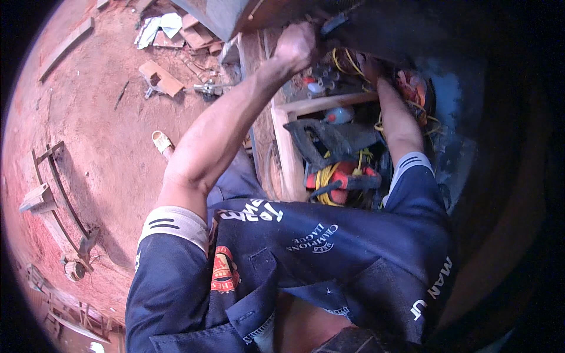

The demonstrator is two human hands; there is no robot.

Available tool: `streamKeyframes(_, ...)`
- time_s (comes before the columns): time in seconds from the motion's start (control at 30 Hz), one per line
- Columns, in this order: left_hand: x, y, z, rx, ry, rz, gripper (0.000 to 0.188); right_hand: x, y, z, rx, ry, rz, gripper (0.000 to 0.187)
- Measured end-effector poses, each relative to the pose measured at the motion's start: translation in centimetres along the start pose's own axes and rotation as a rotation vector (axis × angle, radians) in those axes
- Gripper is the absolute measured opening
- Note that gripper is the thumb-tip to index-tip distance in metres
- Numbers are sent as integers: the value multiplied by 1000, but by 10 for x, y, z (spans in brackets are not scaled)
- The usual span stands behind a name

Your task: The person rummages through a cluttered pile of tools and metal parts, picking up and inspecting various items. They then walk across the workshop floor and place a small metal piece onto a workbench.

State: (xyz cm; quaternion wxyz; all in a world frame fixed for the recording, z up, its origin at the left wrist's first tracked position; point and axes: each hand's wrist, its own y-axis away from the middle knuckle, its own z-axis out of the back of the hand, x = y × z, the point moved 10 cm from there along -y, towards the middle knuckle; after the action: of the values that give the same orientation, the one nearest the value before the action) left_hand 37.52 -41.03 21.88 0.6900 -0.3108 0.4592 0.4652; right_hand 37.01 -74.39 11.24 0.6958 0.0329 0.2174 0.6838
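My left hand (297, 44) is closed in a fist at the top of the view, beside a dark, shadowed surface. A bluish bar-like piece (335, 23) lies just past its knuckles; what the fist grips is hidden. My right hand (369, 66) reaches into deep shadow next to a yellow cord (348, 62), its fingers too dark to make out. Between my arms is a wooden frame (286, 144). In and around it are a pale blue bottle (340, 115), a black tool part (332, 140), and a red and black tool (347, 182) wrapped in yellow cord.
Small tube-like pieces (329, 76) lie between my hands, and an orange-red bundle (412, 85) sits beyond my right wrist. On the reddish ground are a wooden block (162, 77), a metal fitting (209, 89), wood scraps (197, 32) and a long frame (59, 206). A sandalled foot (162, 142) shows.
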Motion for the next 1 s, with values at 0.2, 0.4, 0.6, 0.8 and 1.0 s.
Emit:
streamKeyframes(0.2, 9, -5, -9, -13, 84, 58, 57, -27, 45, -28, 296, 122, 5, 65)
streamKeyframes(0.4, -1, -1, 2, -35, 22, 83, 60, -39, 94, -3, 361, 78, -93, 63)
streamKeyframes(0.6, -7, 2, 4, -57, -79, -25, 52, -21, 168, 57, 33, -311, -268, 52)
streamKeyframes(0.8, 59, 11, -28, 171, -305, 114, 38, -10, 250, 82, -45, -104, -313, 31)
streamKeyframes(1.0, 91, 4, -53, 281, -483, 82, 33, -7, 281, 80, -65, -87, -239, 30)
